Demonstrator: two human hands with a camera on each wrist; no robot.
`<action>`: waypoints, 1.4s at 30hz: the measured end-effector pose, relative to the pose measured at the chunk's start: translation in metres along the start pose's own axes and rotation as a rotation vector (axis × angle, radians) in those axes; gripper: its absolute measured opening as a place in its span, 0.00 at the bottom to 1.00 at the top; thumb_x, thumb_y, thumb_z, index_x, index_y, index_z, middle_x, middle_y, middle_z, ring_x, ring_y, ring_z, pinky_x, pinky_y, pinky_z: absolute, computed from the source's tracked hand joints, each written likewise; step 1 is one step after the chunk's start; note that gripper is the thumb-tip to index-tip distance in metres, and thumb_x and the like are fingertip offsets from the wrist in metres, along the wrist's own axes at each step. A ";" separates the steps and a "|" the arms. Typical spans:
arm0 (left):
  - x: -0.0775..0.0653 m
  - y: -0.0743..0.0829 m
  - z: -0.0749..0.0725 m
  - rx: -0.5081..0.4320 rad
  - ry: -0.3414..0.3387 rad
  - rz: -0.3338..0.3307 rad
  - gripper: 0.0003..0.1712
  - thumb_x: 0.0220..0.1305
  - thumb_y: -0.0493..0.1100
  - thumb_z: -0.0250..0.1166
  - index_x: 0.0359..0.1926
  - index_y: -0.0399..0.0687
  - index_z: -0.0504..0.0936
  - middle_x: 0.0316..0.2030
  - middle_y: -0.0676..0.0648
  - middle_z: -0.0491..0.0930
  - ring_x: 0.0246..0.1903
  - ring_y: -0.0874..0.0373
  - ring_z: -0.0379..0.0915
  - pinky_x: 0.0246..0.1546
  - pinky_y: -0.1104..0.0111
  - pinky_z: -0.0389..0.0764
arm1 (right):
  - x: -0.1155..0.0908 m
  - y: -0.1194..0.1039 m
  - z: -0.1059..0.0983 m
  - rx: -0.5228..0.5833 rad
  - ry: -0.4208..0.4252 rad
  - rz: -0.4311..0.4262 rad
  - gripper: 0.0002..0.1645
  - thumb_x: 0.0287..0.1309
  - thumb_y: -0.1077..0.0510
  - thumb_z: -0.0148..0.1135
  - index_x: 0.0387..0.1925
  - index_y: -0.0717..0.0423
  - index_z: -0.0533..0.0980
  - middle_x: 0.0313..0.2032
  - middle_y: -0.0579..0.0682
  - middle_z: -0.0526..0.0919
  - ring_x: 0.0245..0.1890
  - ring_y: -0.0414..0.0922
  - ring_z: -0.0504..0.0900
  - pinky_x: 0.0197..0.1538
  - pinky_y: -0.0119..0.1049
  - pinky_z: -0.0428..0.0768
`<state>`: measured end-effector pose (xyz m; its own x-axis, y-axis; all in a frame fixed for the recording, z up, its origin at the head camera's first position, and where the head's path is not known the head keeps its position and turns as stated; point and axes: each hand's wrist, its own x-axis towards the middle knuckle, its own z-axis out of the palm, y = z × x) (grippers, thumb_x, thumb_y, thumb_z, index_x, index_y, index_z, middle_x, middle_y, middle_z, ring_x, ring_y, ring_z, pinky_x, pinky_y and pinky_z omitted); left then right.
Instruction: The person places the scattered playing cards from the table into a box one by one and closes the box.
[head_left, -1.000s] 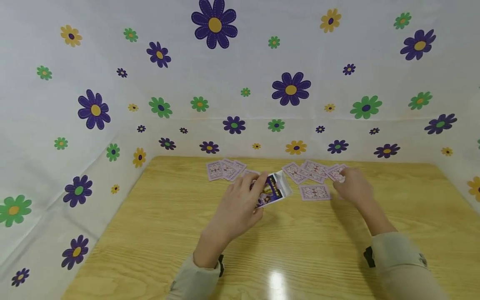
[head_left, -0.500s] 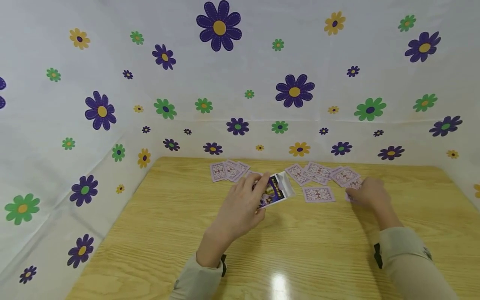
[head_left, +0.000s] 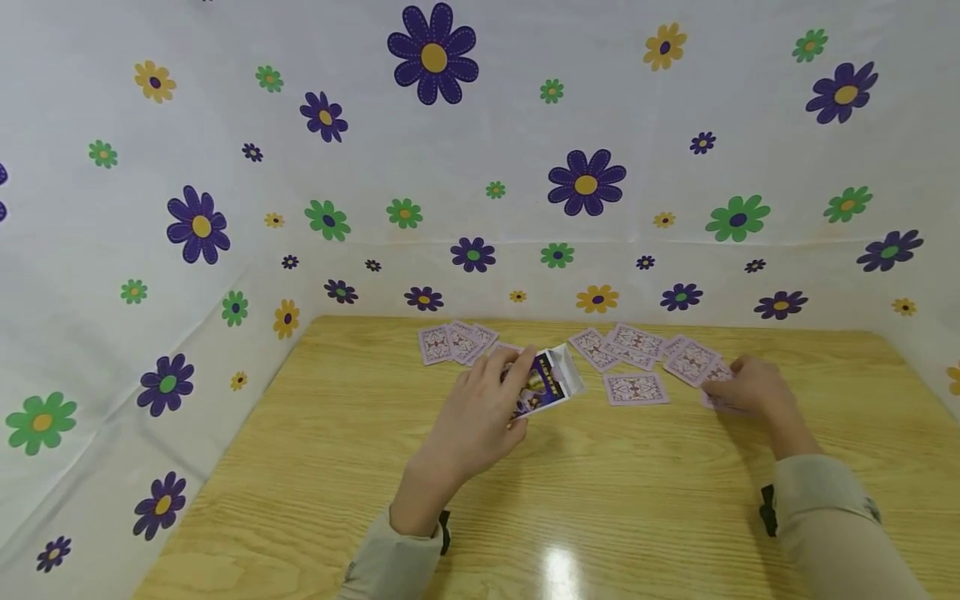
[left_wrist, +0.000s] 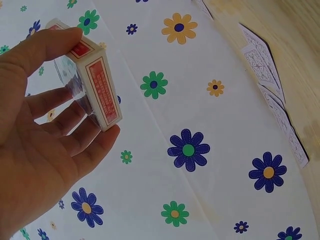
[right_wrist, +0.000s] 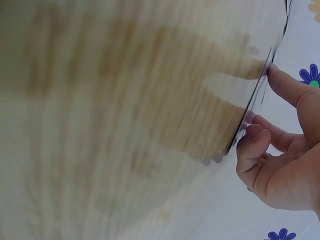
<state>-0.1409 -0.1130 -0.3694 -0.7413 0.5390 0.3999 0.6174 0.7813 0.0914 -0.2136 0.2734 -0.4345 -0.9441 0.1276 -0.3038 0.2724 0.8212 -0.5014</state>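
Note:
In the head view my left hand (head_left: 476, 417) grips a card box (head_left: 538, 385), dark with a yellow-lettered face and a white open flap at its right end. The left wrist view shows the box's red-and-white side (left_wrist: 102, 90), with the thumb over its top corner and fingers beneath. At the right of the table my right hand (head_left: 757, 387) rests its fingertips on a purple-backed playing card (head_left: 722, 404), partly hidden under the hand. From the right wrist view, the fingertips (right_wrist: 274, 75) touch the upper side of thin, flat cards.
Face-down playing cards (head_left: 636, 389) lie in loose, overlapping groups along the back of the wooden table (head_left: 337, 467). A smaller group (head_left: 435, 343) is at the left, partly behind my left hand. A white flowered cloth (head_left: 480, 150) hangs along the back and left.
My right hand has moved right and slightly nearer, and more overlapping cards now show, spread out to its left. The left hand still holds the box in nearly the same place.

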 end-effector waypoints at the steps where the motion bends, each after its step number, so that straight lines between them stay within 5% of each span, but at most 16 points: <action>1: 0.000 0.000 0.000 0.000 -0.002 -0.001 0.46 0.53 0.40 0.73 0.72 0.40 0.63 0.59 0.38 0.71 0.56 0.43 0.72 0.50 0.54 0.80 | 0.000 0.001 -0.001 0.024 -0.004 0.014 0.47 0.61 0.46 0.62 0.60 0.85 0.59 0.51 0.77 0.70 0.44 0.62 0.72 0.50 0.55 0.76; 9: -0.002 -0.003 0.001 -0.010 0.003 -0.004 0.46 0.54 0.40 0.73 0.72 0.41 0.63 0.59 0.38 0.71 0.56 0.44 0.72 0.51 0.54 0.80 | 0.000 0.007 -0.004 0.157 0.019 0.055 0.41 0.57 0.50 0.67 0.55 0.80 0.63 0.42 0.69 0.72 0.40 0.57 0.72 0.42 0.45 0.74; 17: -0.003 -0.004 0.001 0.003 -0.004 -0.006 0.46 0.53 0.40 0.73 0.72 0.41 0.63 0.60 0.38 0.71 0.57 0.43 0.71 0.51 0.54 0.79 | 0.004 0.015 -0.008 0.283 0.119 0.026 0.26 0.59 0.63 0.59 0.53 0.78 0.66 0.40 0.65 0.73 0.32 0.48 0.74 0.30 0.36 0.75; 21: -0.002 -0.003 0.000 0.002 -0.012 -0.007 0.46 0.54 0.40 0.72 0.72 0.41 0.63 0.60 0.38 0.70 0.58 0.43 0.71 0.53 0.53 0.79 | -0.001 0.018 -0.013 0.369 0.145 0.042 0.27 0.61 0.63 0.55 0.57 0.79 0.66 0.38 0.62 0.74 0.27 0.41 0.73 0.26 0.32 0.77; 34: -0.004 -0.004 0.001 0.003 -0.019 -0.007 0.46 0.54 0.41 0.73 0.72 0.41 0.63 0.59 0.38 0.70 0.55 0.44 0.72 0.50 0.55 0.80 | -0.007 0.018 -0.014 0.612 0.228 0.061 0.31 0.69 0.63 0.49 0.66 0.81 0.58 0.42 0.65 0.74 0.21 0.34 0.80 0.31 0.30 0.84; 42: -0.005 -0.005 -0.001 0.009 -0.025 -0.016 0.46 0.55 0.41 0.72 0.73 0.42 0.62 0.60 0.39 0.70 0.57 0.44 0.71 0.52 0.55 0.79 | -0.006 0.008 -0.005 0.711 0.283 0.080 0.32 0.71 0.60 0.44 0.72 0.71 0.56 0.49 0.62 0.74 0.26 0.32 0.79 0.36 0.30 0.85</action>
<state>-0.1399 -0.1202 -0.3713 -0.7573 0.5342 0.3757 0.6033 0.7925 0.0894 -0.2065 0.2815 -0.4328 -0.9020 0.3877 -0.1902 0.3051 0.2606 -0.9160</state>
